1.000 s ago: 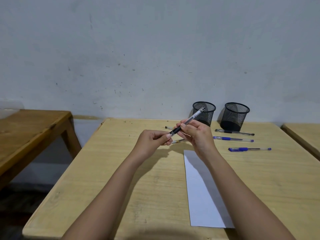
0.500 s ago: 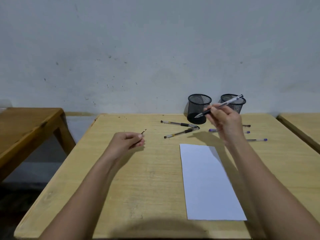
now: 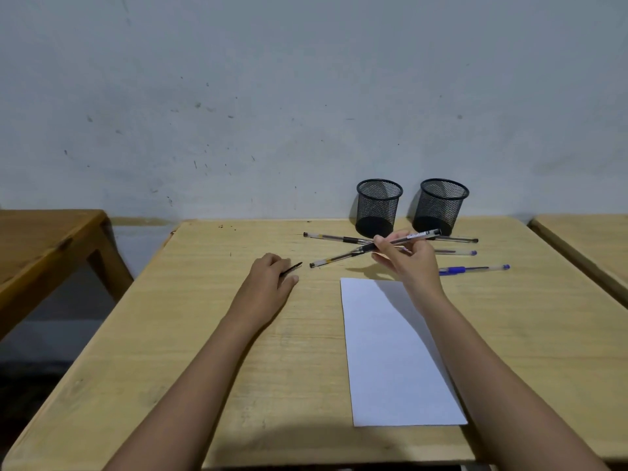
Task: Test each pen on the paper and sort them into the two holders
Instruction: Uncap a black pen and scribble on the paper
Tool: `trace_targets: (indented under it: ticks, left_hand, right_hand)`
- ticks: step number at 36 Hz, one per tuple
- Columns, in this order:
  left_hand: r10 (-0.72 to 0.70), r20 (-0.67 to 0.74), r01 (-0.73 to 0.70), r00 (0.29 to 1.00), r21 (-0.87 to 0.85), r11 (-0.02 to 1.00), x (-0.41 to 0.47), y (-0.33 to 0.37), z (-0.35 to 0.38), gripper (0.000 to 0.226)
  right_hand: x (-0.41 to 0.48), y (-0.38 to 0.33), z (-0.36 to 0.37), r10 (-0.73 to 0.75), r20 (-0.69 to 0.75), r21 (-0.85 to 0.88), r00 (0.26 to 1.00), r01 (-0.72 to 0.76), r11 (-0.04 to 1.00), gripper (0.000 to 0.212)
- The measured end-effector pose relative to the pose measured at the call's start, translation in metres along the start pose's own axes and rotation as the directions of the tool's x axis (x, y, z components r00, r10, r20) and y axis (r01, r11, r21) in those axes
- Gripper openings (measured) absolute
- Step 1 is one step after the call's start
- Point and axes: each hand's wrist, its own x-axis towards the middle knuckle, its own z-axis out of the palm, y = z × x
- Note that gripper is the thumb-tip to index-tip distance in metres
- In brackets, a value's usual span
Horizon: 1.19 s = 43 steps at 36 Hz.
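My right hand (image 3: 407, 263) grips an uncapped black pen (image 3: 416, 236) just past the far edge of the white paper (image 3: 390, 351). My left hand (image 3: 270, 277) rests on the table and pinches the pen's black cap (image 3: 293, 268). Two black pens (image 3: 334, 237) (image 3: 339, 257) lie crossed behind the paper. To the right lie a blue-grip pen (image 3: 474, 268) and two more pens (image 3: 457, 252), partly hidden by my right hand. Two black mesh holders (image 3: 379, 206) (image 3: 441, 205) stand against the wall, and both look empty.
The light wooden table (image 3: 204, 334) ends at a grey wall. A darker wooden table (image 3: 40, 246) stands to the left across a gap. Another light table (image 3: 584, 243) sits to the right.
My hands pulled apart, taking the cap off the black pen. The left hand dropped to the table with the cap. The right hand swung right with the pen, then lowered toward the paper.
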Motion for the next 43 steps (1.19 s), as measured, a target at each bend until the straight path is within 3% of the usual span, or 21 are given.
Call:
trace_targets:
  ticks: [5,8,11,15,20,28,33,43]
  left_hand:
    - [0.072,-0.042,-0.072,0.997,0.007,0.997,-0.014,0.026,-0.008,0.049]
    - [0.152,0.104,-0.141,0.983,-0.107,0.984,-0.036,0.05,-0.006,0.055]
    - [0.195,0.309,-0.186,0.931,-0.061,0.981,-0.054,0.062,0.004,0.069]
    - [0.168,0.428,-0.201,0.888,0.032,0.979,-0.058,0.062,0.019,0.08]
    - [0.136,0.425,-0.196,0.895,0.102,0.975,-0.061,0.061,0.03,0.08]
    - [0.099,0.433,-0.177,0.896,0.142,0.974,-0.061,0.064,0.031,0.078]
    - [0.095,0.442,-0.182,0.892,0.157,0.971,-0.061,0.066,0.029,0.077]
    - [0.098,0.437,-0.193,0.894,0.18,0.965,-0.06,0.065,0.032,0.078]
  right_hand:
    - [-0.001,-0.005,0.001,-0.02,-0.004,-0.04,1.0,0.02,0.999,0.015]
    - [-0.002,-0.005,0.008,0.029,0.04,0.117,0.999,-0.034,0.993,0.014]
    - [-0.001,-0.003,0.015,0.059,0.09,0.23,0.994,-0.079,0.97,0.014]
    - [0.0,0.006,0.019,0.104,0.096,0.135,0.99,-0.117,0.984,0.013]
    - [0.005,0.014,0.023,0.158,0.063,-0.047,0.985,-0.155,0.987,0.025]
    - [0.002,0.025,0.039,0.123,0.059,0.06,0.991,-0.127,0.99,0.034]
    - [0.004,0.036,0.044,0.082,-0.035,-0.062,0.996,-0.084,0.995,0.038]
    - [0.005,0.041,0.05,0.053,-0.009,-0.089,0.999,-0.054,0.995,0.045]
